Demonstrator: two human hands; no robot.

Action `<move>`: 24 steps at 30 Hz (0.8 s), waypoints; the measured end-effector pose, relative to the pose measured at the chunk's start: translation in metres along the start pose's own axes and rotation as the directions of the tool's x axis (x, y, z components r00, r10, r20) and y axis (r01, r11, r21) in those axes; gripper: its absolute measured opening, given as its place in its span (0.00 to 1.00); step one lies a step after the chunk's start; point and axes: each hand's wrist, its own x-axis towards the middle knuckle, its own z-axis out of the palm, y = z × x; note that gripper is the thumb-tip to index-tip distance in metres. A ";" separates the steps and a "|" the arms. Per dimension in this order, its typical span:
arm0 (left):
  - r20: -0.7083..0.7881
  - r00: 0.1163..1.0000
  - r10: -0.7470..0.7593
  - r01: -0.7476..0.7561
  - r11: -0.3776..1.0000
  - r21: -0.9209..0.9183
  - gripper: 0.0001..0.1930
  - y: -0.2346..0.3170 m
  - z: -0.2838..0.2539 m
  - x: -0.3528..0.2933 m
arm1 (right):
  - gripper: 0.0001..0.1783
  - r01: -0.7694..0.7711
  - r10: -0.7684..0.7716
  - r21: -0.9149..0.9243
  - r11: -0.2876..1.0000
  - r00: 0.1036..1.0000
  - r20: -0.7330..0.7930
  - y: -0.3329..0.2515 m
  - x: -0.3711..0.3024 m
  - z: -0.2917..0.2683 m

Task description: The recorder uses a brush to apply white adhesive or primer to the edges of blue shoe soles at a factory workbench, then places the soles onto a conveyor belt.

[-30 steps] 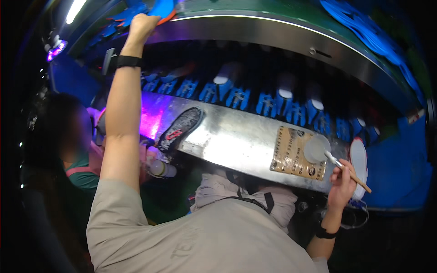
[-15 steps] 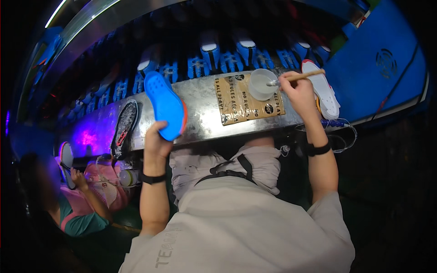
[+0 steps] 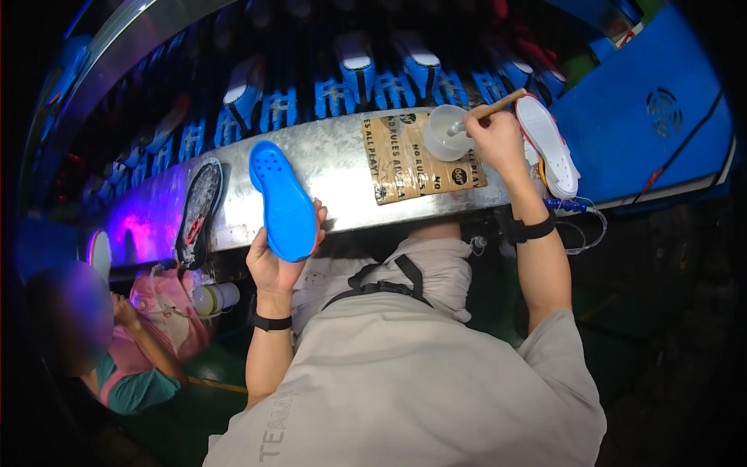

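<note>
In my left hand [image 3: 271, 268] lies a blue shoe sole [image 3: 282, 206] with small holes at one end and a red-orange edge. It is tilted, its inner face up, and the fingers wrap under and round its near end. My right hand [image 3: 498, 142] is closed on a wooden-handled brush [image 3: 506, 102]. The brush tip is inside a translucent plastic cup [image 3: 437, 144] of pale liquid. Under the cup lies a piece of taped brown cardboard [image 3: 405, 180].
A black sole [image 3: 198, 210] lies at left on the metal bench [image 3: 338, 187]. A white shoe piece with a red edge [image 3: 548, 144] rests at right. Several blue racks with shoes [image 3: 358, 74] stand behind. Another person [image 3: 144, 381] sits at far left, near a capped bottle [image 3: 216, 299].
My left hand has drawn the blue sole nearer and turned its inner face upward. My right hand has shifted slightly left and up, bringing the brush tip further into the cup.
</note>
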 end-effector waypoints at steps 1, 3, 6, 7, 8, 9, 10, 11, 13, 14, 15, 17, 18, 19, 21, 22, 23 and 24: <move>-0.002 1.000 0.010 -0.010 1.000 -0.005 0.43 0.001 0.000 0.000 | 0.19 0.000 0.001 0.027 1.000 1.000 -0.022 0.000 -0.001 0.001; 0.114 0.991 0.073 -0.100 0.963 0.248 0.46 0.005 0.005 0.000 | 0.18 -0.007 0.007 -0.015 1.000 1.000 -0.006 0.006 -0.002 0.005; 0.108 0.992 0.071 -0.107 0.917 0.384 0.51 0.008 0.028 -0.006 | 0.16 0.062 -0.063 -0.031 0.998 0.998 -0.013 0.034 0.001 0.006; 0.107 0.990 0.089 -0.125 0.905 0.407 0.53 0.007 0.033 -0.007 | 0.14 0.070 -0.068 0.087 0.994 0.997 -0.020 0.020 -0.002 0.007; 0.107 0.989 0.104 -0.140 0.893 0.428 0.54 0.007 0.035 -0.009 | 0.13 0.072 -0.069 0.205 0.976 0.997 -0.024 0.005 -0.009 0.003; 0.099 0.991 0.090 -0.124 0.891 0.436 0.55 0.008 0.037 -0.012 | 0.11 0.013 -0.013 0.311 0.950 1.000 -0.002 -0.024 -0.022 -0.001; 0.094 0.993 0.066 -0.101 0.891 0.442 0.55 0.008 0.040 -0.015 | 0.11 0.014 -0.019 0.314 0.949 1.000 0.016 -0.038 -0.035 0.001; 0.083 0.995 0.063 -0.093 0.892 0.442 0.56 0.008 0.044 -0.016 | 0.11 -0.037 0.009 0.403 0.915 0.997 0.072 -0.049 -0.044 0.003; 0.092 0.993 0.076 -0.110 0.882 0.459 0.57 0.008 0.045 -0.017 | 0.10 -0.108 0.015 0.532 0.840 0.984 0.177 -0.073 -0.066 0.013; 0.109 0.991 0.080 -0.123 0.868 0.481 0.57 0.007 0.046 -0.019 | 0.10 -0.128 -0.009 0.581 0.804 0.974 0.228 -0.086 -0.078 0.023; 0.103 0.992 0.072 -0.113 0.870 0.480 0.57 0.006 0.048 -0.018 | 0.09 -0.147 -0.084 0.664 0.733 0.949 0.303 -0.093 -0.086 0.031; 0.060 0.991 0.122 -0.134 0.809 0.573 0.59 0.004 0.054 -0.019 | 0.07 -0.206 -0.112 0.726 0.657 0.925 0.364 -0.112 -0.097 0.046; 0.050 0.992 0.117 -0.124 0.810 0.573 0.59 0.004 0.059 -0.020 | 0.07 -0.226 -0.141 0.780 0.584 0.918 0.371 -0.116 -0.101 0.052; 0.044 0.993 0.111 -0.116 0.810 0.575 0.60 0.004 0.064 -0.021 | 0.07 -0.236 -0.132 0.778 0.582 0.917 0.377 -0.120 -0.103 0.058; 0.035 0.994 0.103 -0.104 0.809 0.579 0.60 0.006 0.066 -0.023 | 0.08 -0.071 -0.236 0.766 0.639 0.930 0.283 -0.127 -0.098 0.066; 0.060 0.996 0.066 -0.088 0.833 0.547 0.59 0.009 0.065 -0.023 | 0.08 -0.074 -0.233 0.767 0.638 0.930 0.284 -0.130 -0.097 0.067; 0.087 0.996 0.030 -0.071 0.855 0.514 0.58 0.011 0.065 -0.024 | 0.08 -0.016 -0.280 0.731 0.682 0.918 0.281 -0.132 -0.095 0.067; 0.087 0.996 0.028 -0.069 0.855 0.514 0.58 0.011 0.067 -0.024 | 0.09 0.047 -0.327 0.691 0.721 0.903 0.280 -0.133 -0.093 0.067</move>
